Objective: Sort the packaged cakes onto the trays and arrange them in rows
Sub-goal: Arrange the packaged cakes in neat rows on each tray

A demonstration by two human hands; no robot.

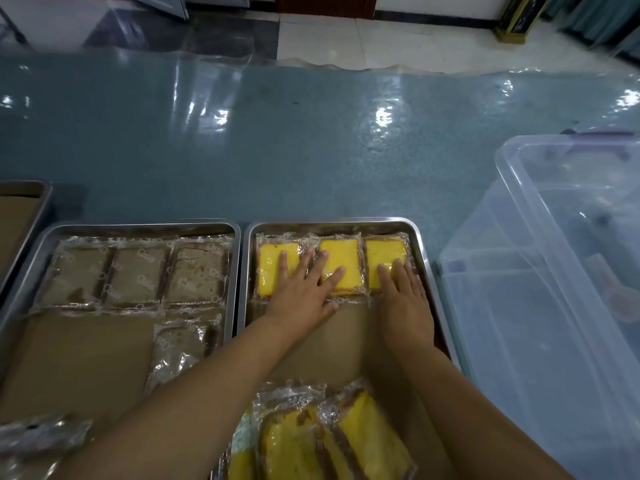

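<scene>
Both grips lie flat and wide, fingers straight, holding nothing — they press down on a row of three yellow cakes in clear wrappers. The left grip (301,289) has its fingers spread across the first yellow cake (273,268) and the middle yellow cake (341,259), with fingertips on both. The right grip (403,294) rests on the third yellow cake (382,252), just beside the left grip on its outer side. The three packets sit side by side, touching, against the far rim of the steel tray (332,225) under the grips. Behind the palms, toward the person, the tray's brown paper lining (346,341) shows.

Nearer the person than both grips, between the two forearms, a loose pile of yellow cakes (329,441) lies overlapping and tilted. To the left of the left grip, a second tray (138,226) stands just beside the first. It carries a far row of three brown cakes (136,273) and a fourth brown cake (180,344) nearer, level with the left forearm. Further left again, the corner of a third tray (38,192) shows. Crumpled wrapped packets (34,434) lie at the near left — their contents cannot be told. To the right of the right grip stands a clear plastic bin (554,289). Everything rests on a teal counter (277,150) under a glossy clear sheet.
</scene>
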